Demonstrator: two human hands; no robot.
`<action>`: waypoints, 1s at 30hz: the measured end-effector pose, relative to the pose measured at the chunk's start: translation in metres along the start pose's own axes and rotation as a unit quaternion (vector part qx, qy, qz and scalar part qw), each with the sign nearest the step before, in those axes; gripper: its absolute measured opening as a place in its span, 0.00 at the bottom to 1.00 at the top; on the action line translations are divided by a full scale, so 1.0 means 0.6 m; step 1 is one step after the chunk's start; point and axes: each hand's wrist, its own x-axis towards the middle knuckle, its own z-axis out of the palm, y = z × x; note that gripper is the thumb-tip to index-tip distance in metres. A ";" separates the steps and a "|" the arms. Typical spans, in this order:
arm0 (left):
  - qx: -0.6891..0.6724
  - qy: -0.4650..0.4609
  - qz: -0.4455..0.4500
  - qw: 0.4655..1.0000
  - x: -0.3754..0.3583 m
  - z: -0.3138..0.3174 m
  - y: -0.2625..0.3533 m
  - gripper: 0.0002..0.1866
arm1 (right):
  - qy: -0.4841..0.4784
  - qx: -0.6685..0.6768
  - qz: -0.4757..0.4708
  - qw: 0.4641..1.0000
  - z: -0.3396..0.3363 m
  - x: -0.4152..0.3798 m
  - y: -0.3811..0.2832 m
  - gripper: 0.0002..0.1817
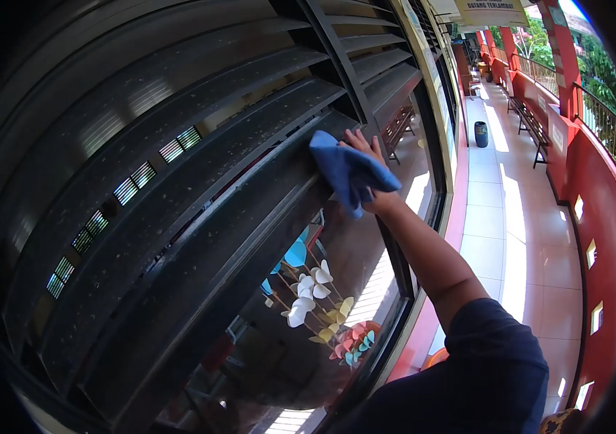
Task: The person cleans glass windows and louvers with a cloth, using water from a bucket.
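My right hand is raised to the upper middle of the view, holding a blue cloth against a dark louvre slat near the upright window frame. The cloth hangs over the palm and hides part of the hand; some fingers show above it. Pale specks mark the slats to the left. Below the louvres is a glass pane, with paper-like flowers in white, yellow, pink and blue seen through it. My left hand is not in view.
A tiled corridor runs ahead on the right, beside a red wall with small openings. A dark bin and a bench stand farther along. Railings and greenery are beyond.
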 end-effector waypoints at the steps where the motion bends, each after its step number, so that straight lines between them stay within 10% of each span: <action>1: -0.004 0.028 0.014 1.000 0.001 0.012 -0.002 0.23 | 0.034 -0.033 0.040 0.998 0.012 -0.008 0.037 0.31; 3: -0.004 0.042 0.023 0.999 -0.011 0.010 -0.012 0.23 | 0.074 -0.178 0.097 0.976 -0.009 -0.045 0.113 0.27; 5: 0.006 0.023 0.007 1.000 -0.025 0.005 -0.012 0.23 | 0.206 0.214 0.315 0.901 -0.005 -0.105 0.166 0.19; 13: 0.010 -0.048 0.030 0.998 -0.010 -0.007 -0.009 0.23 | 0.250 0.197 0.479 0.818 -0.194 -0.064 0.085 0.13; 18: 0.002 -0.027 0.042 0.999 -0.015 0.007 -0.022 0.24 | 0.318 0.393 0.433 0.746 -0.170 -0.041 0.054 0.18; 30: 0.016 0.009 0.027 0.999 -0.019 0.009 -0.011 0.24 | 0.214 0.314 0.264 0.887 0.079 -0.048 -0.150 0.26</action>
